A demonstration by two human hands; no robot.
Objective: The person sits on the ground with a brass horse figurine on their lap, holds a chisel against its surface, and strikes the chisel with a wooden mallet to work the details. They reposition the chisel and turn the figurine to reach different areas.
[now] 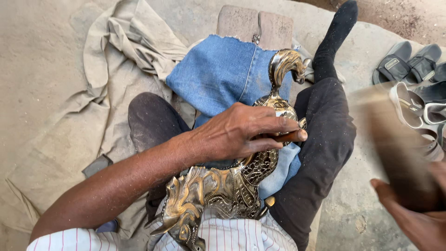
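Across the person's lap, the left hand point(241, 132) presses down on a metal bird figure point(241, 172), its fingers clenched around a short brown tool point(290, 136) whose tip rests against the bird's body. The figure is brass-coloured and dark in the recesses, with pierced, patterned sides; its curved neck and head point(284, 65) point away from the person, and its spread tail feathers point(186, 209) lie against the striped shirt point(232, 234). The right hand point(418, 218) is raised at the lower right, grasping a blurred brown wooden block point(395, 144) well apart from the bird; how tightly it grips I cannot tell because of the blur.

Under the figure lies a piece of blue denim cloth point(218, 74) with a frayed edge and a pale seam, spread over the legs in dusty black trousers point(320, 153). One leg stretches out ahead, ending in a black sock point(341, 23). Beyond the denim, two flat reddish-brown blocks point(255, 21) sit side by side.

To the left, a crumpled beige cloth point(116, 56) covers much of the floor point(37, 56), which is bare, sandy and pale. At the right edge a heap of sandals point(413, 69) lies together, grey ones farther off and white ones nearer. I see no packages, labels or signs anywhere around.
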